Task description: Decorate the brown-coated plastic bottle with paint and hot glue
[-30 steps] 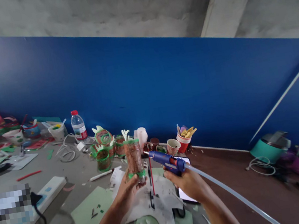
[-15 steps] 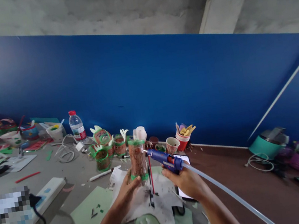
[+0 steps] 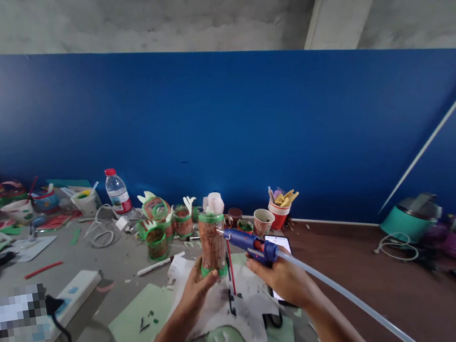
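Note:
My left hand [image 3: 196, 290] grips the base of an upright clear bottle [image 3: 212, 242] filled with brown material and banded in green at top and bottom. My right hand [image 3: 280, 277] is closed round the handle of a blue glue gun [image 3: 249, 243]. The gun's nozzle touches the bottle's upper right side. A long clear glue stick [image 3: 350, 301] trails from the back of the gun toward the lower right. Both hands hover over white crumpled paper [image 3: 239, 306] lying on pale green sheets [image 3: 139, 321].
Behind stand similar green-banded containers [image 3: 157, 241], a water bottle [image 3: 118, 193], paper cups [image 3: 263, 221] and a red cup of sticks [image 3: 279, 214]. A phone [image 3: 279, 243] lies by my right hand. A power strip [image 3: 72, 291] with a black cable lies at left. A teal pot [image 3: 407, 224] sits at right.
The bottle has been turned upright and shifted right, and the glue gun's nozzle has come up against its upper side. Both hands have dropped slightly.

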{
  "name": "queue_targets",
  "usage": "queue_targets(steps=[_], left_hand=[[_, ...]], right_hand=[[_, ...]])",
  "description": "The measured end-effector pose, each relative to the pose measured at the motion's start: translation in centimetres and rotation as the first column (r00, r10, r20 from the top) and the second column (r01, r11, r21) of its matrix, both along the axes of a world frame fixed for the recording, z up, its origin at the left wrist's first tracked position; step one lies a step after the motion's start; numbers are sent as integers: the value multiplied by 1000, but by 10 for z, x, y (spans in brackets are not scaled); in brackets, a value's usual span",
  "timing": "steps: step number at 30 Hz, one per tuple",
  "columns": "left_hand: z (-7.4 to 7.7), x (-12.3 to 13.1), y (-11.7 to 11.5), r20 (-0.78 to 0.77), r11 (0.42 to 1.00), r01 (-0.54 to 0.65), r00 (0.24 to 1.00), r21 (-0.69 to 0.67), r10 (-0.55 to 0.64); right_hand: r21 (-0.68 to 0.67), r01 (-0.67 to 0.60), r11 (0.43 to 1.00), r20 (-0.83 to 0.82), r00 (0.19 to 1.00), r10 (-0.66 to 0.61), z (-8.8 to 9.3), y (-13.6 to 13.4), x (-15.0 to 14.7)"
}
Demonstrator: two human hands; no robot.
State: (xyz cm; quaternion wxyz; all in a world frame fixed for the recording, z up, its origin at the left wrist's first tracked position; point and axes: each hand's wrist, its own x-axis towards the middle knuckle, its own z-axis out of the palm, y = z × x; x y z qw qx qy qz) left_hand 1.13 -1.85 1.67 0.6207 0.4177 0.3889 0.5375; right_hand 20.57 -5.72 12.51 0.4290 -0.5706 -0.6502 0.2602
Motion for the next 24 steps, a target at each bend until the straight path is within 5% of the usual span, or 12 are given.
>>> queue_targets(steps=[17,24], left_hand=[[0,6,3,-77,994,-75,994,76,81],[-12,5,9,-102,984,-112,987,140,126]], right_hand=[[14,-19,1000,56,998,18,1,-1,-4],[18,-20,1000,88,996,18,1,-1,-5]])
